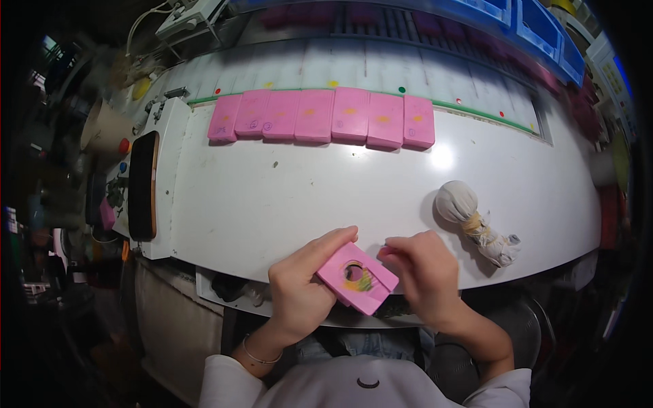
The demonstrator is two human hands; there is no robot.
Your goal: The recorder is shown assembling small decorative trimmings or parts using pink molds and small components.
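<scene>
Head view: the left hand's (305, 292) fingers pinch a pink block (371, 287) with a hole; the right hand's (430, 275) fingers press together beside it.

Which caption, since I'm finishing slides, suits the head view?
Left hand gripping a pink block, right hand close by, seven others lined up beyond.

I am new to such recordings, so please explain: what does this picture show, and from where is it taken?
There is no robot: a person works bare-handed. A fisheye camera on the head looks down, bending straight edges. The left hand holds a pink block with a round hole; the right hand is close beside it, and I cannot tell whether it holds something. On the white table lie seven more blocks in a row and, at right, a tied cloth bundle.
</scene>
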